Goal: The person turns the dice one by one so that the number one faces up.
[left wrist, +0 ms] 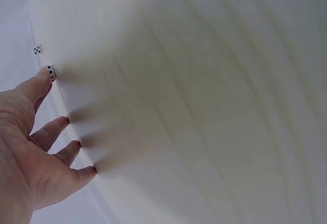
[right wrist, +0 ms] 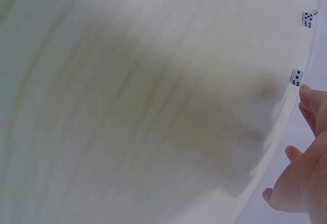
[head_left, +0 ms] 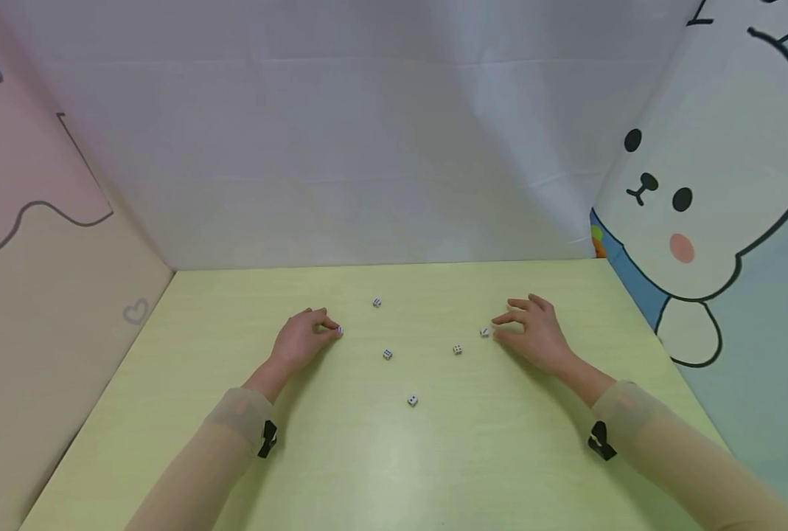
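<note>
My left hand pinches a small white die between thumb and index finger at the table surface. In the left wrist view the other fingers are spread with their tips down at the table. On the right side my right hand reaches toward another white die, its thumb and index fingertips just beside it with a small gap in the head view. Between the hands lie more dice: a far die, one die nearer the left hand, one die nearer the right and a front die.
The pale yellow table spreads under both arms. A white curtain-like wall rises at its back edge. Printed side panels stand left and right, the right panel with a cartoon animal.
</note>
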{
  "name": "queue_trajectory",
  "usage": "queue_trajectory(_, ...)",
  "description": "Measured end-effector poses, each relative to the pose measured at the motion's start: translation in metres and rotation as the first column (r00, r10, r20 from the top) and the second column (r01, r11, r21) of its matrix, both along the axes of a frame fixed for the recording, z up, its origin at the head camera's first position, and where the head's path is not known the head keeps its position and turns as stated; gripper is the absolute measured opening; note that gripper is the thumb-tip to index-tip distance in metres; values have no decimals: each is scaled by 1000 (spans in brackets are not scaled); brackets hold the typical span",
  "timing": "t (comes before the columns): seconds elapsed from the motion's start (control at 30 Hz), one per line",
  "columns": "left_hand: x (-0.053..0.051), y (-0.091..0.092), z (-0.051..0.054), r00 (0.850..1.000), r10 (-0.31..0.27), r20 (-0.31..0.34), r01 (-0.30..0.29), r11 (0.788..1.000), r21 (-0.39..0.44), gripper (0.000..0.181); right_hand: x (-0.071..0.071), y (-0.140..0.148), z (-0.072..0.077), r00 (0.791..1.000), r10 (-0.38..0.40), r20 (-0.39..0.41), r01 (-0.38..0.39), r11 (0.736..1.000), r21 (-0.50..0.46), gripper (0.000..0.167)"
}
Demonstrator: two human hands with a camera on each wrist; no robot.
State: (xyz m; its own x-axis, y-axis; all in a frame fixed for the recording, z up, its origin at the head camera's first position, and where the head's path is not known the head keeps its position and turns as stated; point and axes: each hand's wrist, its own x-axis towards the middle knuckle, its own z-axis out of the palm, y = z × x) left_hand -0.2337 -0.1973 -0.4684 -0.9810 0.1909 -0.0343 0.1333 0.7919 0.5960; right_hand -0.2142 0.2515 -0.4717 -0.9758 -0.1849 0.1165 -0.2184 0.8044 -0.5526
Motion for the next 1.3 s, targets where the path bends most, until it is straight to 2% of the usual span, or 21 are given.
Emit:
queue_trajectory(0.23, 0, 0, -2, 1000, 1, 1, -1, 1000, 8, 17, -3, -4, 3, 998, 42, -50, -37, 995, 94, 22)
queue_trajectory(0.53, -1, 0, -2, 1000, -2, 3, 2, 1000, 10, 17, -4, -6, 5, 996, 67, -59, -59, 990, 129, 22)
queue_trajectory(0.93, 0, 0, -1, 1000, 6, 0, -6, 1000, 27, 23, -4, -8, 5, 996, 75, -48, -68, 989, 134, 22)
queue_trajectory(1.3, 0, 0, 1, 999, 9, 32, -10, 999, 36, 26, -1, -7, 4, 997, 67, -43, -62, 992, 110, 23)
